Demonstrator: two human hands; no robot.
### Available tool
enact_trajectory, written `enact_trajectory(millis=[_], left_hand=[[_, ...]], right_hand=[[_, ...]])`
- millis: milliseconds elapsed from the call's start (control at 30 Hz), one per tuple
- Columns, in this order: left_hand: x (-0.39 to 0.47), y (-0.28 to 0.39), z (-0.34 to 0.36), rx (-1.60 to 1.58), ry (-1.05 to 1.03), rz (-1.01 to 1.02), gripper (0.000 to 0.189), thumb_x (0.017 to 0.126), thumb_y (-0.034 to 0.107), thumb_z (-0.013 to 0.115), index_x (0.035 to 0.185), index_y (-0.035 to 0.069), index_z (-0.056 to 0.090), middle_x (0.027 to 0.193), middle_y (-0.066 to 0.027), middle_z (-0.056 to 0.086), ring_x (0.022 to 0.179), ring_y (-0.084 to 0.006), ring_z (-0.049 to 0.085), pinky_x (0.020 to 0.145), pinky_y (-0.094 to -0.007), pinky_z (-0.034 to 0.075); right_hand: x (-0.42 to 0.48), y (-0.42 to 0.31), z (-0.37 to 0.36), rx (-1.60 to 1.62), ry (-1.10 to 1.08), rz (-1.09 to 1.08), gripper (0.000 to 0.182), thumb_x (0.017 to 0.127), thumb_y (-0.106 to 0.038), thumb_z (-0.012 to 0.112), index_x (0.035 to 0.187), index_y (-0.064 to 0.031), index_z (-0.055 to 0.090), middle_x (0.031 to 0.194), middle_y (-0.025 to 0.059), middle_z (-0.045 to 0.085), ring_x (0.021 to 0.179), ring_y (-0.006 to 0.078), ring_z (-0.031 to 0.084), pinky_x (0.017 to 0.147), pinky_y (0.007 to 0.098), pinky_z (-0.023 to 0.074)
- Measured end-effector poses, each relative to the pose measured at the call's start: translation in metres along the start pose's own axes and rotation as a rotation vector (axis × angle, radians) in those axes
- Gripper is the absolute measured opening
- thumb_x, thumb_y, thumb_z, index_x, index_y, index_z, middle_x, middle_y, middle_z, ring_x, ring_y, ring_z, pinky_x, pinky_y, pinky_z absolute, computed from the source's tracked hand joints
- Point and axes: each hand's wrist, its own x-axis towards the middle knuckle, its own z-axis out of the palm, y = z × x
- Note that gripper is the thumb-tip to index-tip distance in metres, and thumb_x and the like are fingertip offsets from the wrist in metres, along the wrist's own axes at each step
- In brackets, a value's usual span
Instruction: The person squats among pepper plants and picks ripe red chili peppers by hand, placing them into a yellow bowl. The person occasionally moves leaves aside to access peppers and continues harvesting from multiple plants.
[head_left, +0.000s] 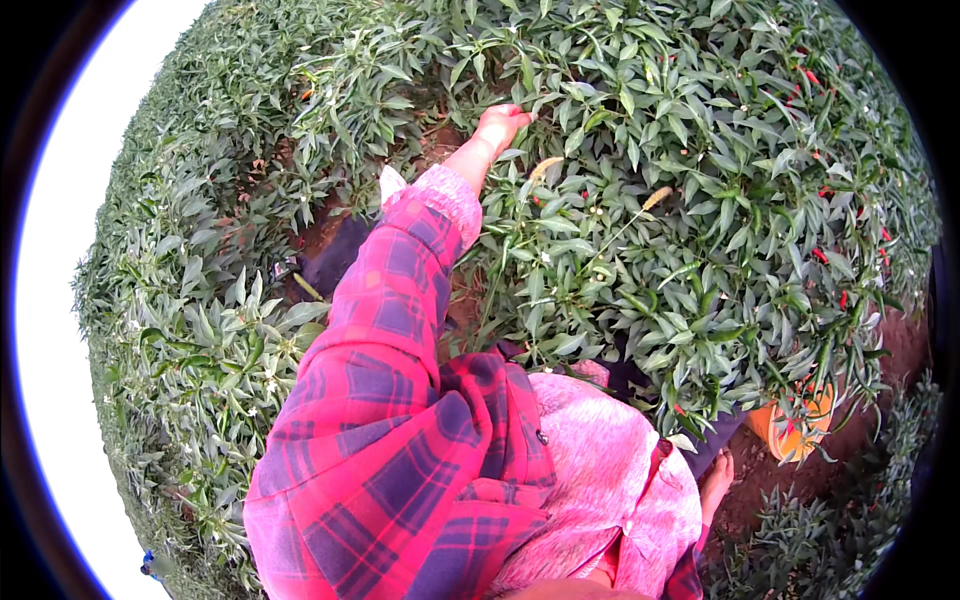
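Note:
My left hand (504, 126) reaches forward at the end of a red-and-navy plaid sleeve with a pink cuff. Its fingers are drawn together at the leaves of a green chili pepper plant (570, 247); whether a pod or stem is between them is too small to tell. Close to the wrist rises a dry grass seed head (545, 168). My right hand (718, 480) hangs low beside my dark trouser leg (716, 444), over bare soil. Only part of it shows, and its grip cannot be made out.
Dense pepper rows surround me, with green pods and red chili peppers (819, 256) at the right. An orange-yellow object (804, 424), partly covered by leaves, is near the soil (757, 457). Dark material (337, 251) lies between plants on the left. A small blue-clad figure (152, 564) appears far off.

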Motion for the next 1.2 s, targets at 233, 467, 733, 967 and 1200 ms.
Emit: enact_trajectory(millis=[233,467,733,967,1200], left_hand=[[-0.025,0.05,-0.007,0.747,0.108,-0.101,0.039,0.073,0.034,0.078,0.102,0.01,0.069,0.102,-0.0117,0.069,0.098,-0.0299,0.064,0.084,-0.0376,0.049],[-0.047,0.065,-0.003,0.081,-0.258,-0.247,0.028,0.085,0.03,0.067,0.099,0.005,0.066,0.096,-0.0035,0.065,0.078,-0.018,0.057,0.074,-0.0315,0.047],[-0.016,-0.008,-0.016,0.419,-0.273,0.013,0.024,0.084,0.028,0.067,0.091,0.005,0.065,0.075,-0.0103,0.064,0.073,-0.0225,0.061,0.068,-0.0328,0.048],[-0.044,0.021,-0.009,0.631,0.086,0.307,0.018,0.085,0.024,0.063,0.088,0.007,0.066,0.079,-0.0152,0.065,0.066,-0.0249,0.06,0.063,-0.0362,0.047],[-0.06,0.036,0.012,-0.628,-0.172,-0.207,0.011,0.089,0.02,0.059,0.088,0.009,0.063,0.061,-0.0013,0.055,0.049,-0.0129,0.047,0.045,-0.0275,0.035]], right_hand=[[-0.002,0.001,0.004,-0.141,-0.019,-0.085,0.031,0.093,-0.014,0.048,0.118,0.0043,0.055,0.103,0.005,0.06,0.088,0.0132,0.055,0.079,0.0261,0.0439],[0.0,-0.001,-0.006,-0.151,-0.031,-0.043,0.031,0.093,-0.017,0.05,0.117,0.0019,0.057,0.1,0.002,0.06,0.083,0.0107,0.055,0.072,0.0243,0.0443],[-0.002,-0.014,0.002,-0.143,-0.063,0.022,0.028,0.093,-0.018,0.053,0.115,-0.0031,0.057,0.089,-0.0027,0.061,0.073,0.0066,0.058,0.06,0.0192,0.0432],[-0.001,-0.002,-0.013,-0.121,-0.088,0.004,0.03,0.093,-0.02,0.055,0.116,-0.0019,0.057,0.091,-0.0008,0.061,0.075,0.0079,0.058,0.062,0.0229,0.0462],[-0.019,-0.017,0.001,-0.155,0.028,-0.021,0.033,0.093,-0.023,0.057,0.118,-0.0016,0.056,0.095,0.0041,0.064,0.07,0.0094,0.059,0.056,0.0213,0.0462]])
